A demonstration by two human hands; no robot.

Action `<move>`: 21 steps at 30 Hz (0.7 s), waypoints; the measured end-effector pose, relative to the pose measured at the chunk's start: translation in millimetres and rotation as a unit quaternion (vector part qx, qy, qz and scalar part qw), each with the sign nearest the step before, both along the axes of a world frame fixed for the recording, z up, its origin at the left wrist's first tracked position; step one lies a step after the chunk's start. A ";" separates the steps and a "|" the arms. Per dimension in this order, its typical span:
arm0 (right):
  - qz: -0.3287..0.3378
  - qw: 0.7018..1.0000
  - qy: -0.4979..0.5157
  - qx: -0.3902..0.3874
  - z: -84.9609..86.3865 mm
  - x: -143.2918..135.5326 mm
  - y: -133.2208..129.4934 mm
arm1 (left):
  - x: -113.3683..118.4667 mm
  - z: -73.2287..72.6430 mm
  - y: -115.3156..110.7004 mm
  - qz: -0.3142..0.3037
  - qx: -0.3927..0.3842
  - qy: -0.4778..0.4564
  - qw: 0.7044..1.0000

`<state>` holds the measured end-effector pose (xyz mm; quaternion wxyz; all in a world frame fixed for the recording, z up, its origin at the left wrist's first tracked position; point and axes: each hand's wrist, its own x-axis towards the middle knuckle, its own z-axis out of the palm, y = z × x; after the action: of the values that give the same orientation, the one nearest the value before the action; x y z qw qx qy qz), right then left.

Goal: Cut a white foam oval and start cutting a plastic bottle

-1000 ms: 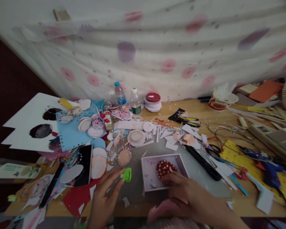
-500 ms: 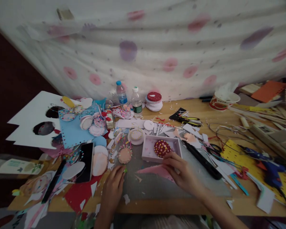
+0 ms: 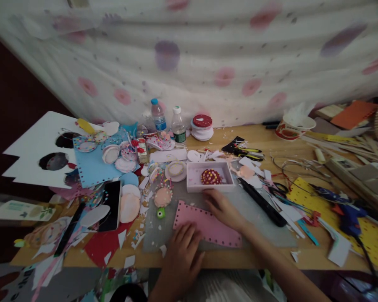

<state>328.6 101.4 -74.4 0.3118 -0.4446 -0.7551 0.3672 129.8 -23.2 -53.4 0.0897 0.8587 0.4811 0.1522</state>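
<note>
A pink felt-like sheet [image 3: 204, 224] with a row of dark holes along its edges lies flat on the grey mat [image 3: 258, 235]. My left hand [image 3: 183, 249] rests on its lower left part, fingers stretched out. Over the sheet's upper right part reaches my right hand [image 3: 222, 208], fingers loosely extended, its fingertips just in front of a white box [image 3: 193, 184]. Inside the box sits a dark red round piece [image 3: 211, 176] covered in yellow and pink dots. Left of the sheet are a small green ornament with an eye [image 3: 160, 213] and a peach disc with a beaded rim [image 3: 163, 196].
At left lie a phone [image 3: 111, 207], a blue sheet [image 3: 97, 167] and many decorated discs. Two bottles [image 3: 178, 128] stand at the back. To the right are a long black tool [image 3: 264, 203], a blue glue gun [image 3: 349, 222], scissors [image 3: 279, 189] and paper scraps.
The pink sheet, raised in my right hand before, now lies flat. My left hand has moved right from the green ornament onto the sheet. My right hand has let go. The view has shifted slightly.
</note>
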 end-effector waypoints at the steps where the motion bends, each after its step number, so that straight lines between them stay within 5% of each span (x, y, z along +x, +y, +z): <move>1: 0.002 1.000 0.002 0.013 1.8 0.5 5.2 | 2.2 -1.3 -1.7 0.004 -0.007 -0.010 1.000; 8: 0.030 0.998 -0.003 0.048 10.9 11.8 -12.1 | -2.2 -3.1 -11.2 -0.003 0.016 -0.064 0.998; 15: -0.148 0.988 -0.006 0.047 -10.6 38.3 -55.7 | 10.2 -14.1 -11.1 -0.063 0.108 -0.083 0.989; 18: -0.200 0.979 -0.020 0.044 -20.4 35.5 -54.6 | -7.9 4.1 -12.7 -0.047 0.112 -0.168 0.978; 21: -0.226 0.973 -0.041 0.038 -26.5 0.4 -50.1 | -53.4 38.9 -24.5 0.076 0.097 -0.181 0.976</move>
<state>329.0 51.3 -100.9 0.3722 -0.6063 -0.6605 0.2399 76.4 -47.7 -14.5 0.0798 0.7826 0.5037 0.3569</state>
